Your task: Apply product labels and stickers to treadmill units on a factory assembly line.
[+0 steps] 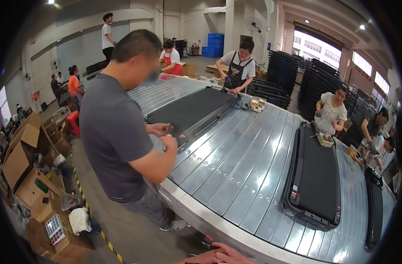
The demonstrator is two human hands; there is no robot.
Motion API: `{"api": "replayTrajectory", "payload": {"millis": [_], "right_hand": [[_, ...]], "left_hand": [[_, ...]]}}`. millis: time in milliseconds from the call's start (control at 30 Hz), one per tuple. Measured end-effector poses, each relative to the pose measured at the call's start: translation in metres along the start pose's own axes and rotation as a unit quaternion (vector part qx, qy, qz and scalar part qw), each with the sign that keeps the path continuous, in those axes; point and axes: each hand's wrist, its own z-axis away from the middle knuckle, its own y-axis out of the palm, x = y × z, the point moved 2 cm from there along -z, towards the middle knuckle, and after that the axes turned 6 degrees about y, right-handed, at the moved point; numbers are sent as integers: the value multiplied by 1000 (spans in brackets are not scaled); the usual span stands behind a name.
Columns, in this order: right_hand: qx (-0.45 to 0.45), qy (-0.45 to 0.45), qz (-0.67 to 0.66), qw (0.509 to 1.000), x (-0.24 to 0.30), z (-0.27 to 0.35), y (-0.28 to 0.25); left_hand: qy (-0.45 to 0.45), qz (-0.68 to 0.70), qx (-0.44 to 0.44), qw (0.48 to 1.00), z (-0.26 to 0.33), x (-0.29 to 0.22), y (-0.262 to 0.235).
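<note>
At the bottom edge my right hand (pixel 231 252) reaches in beside the table's rim, its visible fingers stretched out toward the left. My left hand (pixel 203 258) lies under and beside it, mostly cut off by the picture's edge, with its fingers hidden. A small dark block with a red edge (pixel 207 240) shows right at my right fingertips; whether I touch it, I cannot tell. Nearest to my hands is the conveyor-like metal table (pixel 236 174). On it lies a long black treadmill-like deck (pixel 314 176), with another black deck (pixel 192 112) farther left.
A co-worker in a grey shirt (pixel 117 119) stands close on the left, both hands at the far deck. Other workers stand along the far side. A third black deck (pixel 374 211) lies at right. Cardboard boxes (pixel 25 145) and yellow-black floor tape (pixel 105 237) are at left.
</note>
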Motion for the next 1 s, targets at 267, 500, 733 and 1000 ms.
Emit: {"api": "replayTrajectory", "payload": {"millis": [267,500,733,1000], "right_hand": [[74,15,7,997,-25,-7,-12],[89,-11,44,995,-12,14,-39],[90,-22,-5,996,-16,53,-99],[52,-55,-34,997,-18,108,-173]], "left_hand": [[10,5,9,1000,7,-63,11],[2,69,-7,998,-21,-58,28],[-48,-7,-22,999,-78,-75,65],[20,-138,49,989,-147,-116,119]]}}
